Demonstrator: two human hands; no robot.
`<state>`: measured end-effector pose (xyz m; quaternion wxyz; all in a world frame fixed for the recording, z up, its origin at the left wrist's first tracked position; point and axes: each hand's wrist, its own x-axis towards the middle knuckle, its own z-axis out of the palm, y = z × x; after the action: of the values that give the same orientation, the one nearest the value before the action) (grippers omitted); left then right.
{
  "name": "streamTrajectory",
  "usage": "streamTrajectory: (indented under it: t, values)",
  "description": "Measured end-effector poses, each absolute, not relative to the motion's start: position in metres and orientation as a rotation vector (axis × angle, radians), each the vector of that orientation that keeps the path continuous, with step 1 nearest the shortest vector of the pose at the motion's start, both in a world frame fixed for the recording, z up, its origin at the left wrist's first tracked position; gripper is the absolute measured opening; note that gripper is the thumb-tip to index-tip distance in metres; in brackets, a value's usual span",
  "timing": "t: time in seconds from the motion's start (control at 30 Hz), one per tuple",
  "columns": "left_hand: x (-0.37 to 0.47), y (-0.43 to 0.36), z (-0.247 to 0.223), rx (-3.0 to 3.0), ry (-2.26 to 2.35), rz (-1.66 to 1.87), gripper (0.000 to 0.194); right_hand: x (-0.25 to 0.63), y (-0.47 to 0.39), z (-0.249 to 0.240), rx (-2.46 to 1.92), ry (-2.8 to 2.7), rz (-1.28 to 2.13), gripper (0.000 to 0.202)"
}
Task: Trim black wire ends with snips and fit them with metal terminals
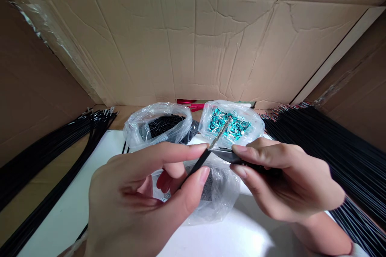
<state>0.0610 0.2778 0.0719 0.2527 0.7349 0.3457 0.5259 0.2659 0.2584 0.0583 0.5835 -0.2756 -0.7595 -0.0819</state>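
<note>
Where the two hands meet at the centre of my view, a thin black cable (197, 164) is pinched near its bare metal end (222, 130), which points up and away toward the rear bags. My left hand (141, 200) sits low in the frame, palm turned toward me, with the thumb and index finger closed on the black sheath just below the metal end; the remaining fingers (164, 180) curl inward behind it. My right hand (286, 180) comes in from the right with the wrist low, its thumb and forefinger closed on a small dark piece (224, 153) just beside the cable's end; I cannot tell whether that piece touches the cable. The right hand also grips a dark length that runs back under its fingers.

Directly below the hands, a clear plastic bag (220, 196) lies on the white tabletop (78, 200). Behind it stand two more open bags: one of small black parts (164, 124) on the left and one of teal parts (230, 122) on the right. Bundles of long black cables lie along the left edge (45, 156) and the right edge (337, 148). Cardboard walls (193, 44) enclose the area.
</note>
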Motion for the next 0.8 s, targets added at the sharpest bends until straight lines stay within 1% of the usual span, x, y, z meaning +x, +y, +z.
streamTrajectory:
  t: [0.2,0.37,0.47,0.57,0.63,0.8]
  values:
    - [0.055,0.28,0.074,2.026,0.959,1.398,0.027,0.261,0.261,0.056,-0.609,-1.659,-0.251,0.043]
    - [0.051,0.282,0.074,1.835,0.908,1.247,0.015,0.26,0.262,0.052,-0.607,-1.66,-0.219,0.046]
    - [0.051,0.285,0.079,1.79,0.832,1.094,0.022,0.261,0.262,0.051,-0.575,-1.67,-0.188,0.045]
    - [0.052,0.287,0.083,1.8,0.777,0.985,0.046,0.26,0.263,0.051,-0.567,-1.661,-0.175,0.044]
    - [0.051,0.287,0.082,1.825,0.782,0.941,0.055,0.26,0.263,0.052,-0.569,-1.663,-0.184,0.043]
    - [0.045,0.286,0.07,1.779,0.787,0.901,0.042,0.26,0.261,0.052,-0.603,-1.698,-0.206,0.032]
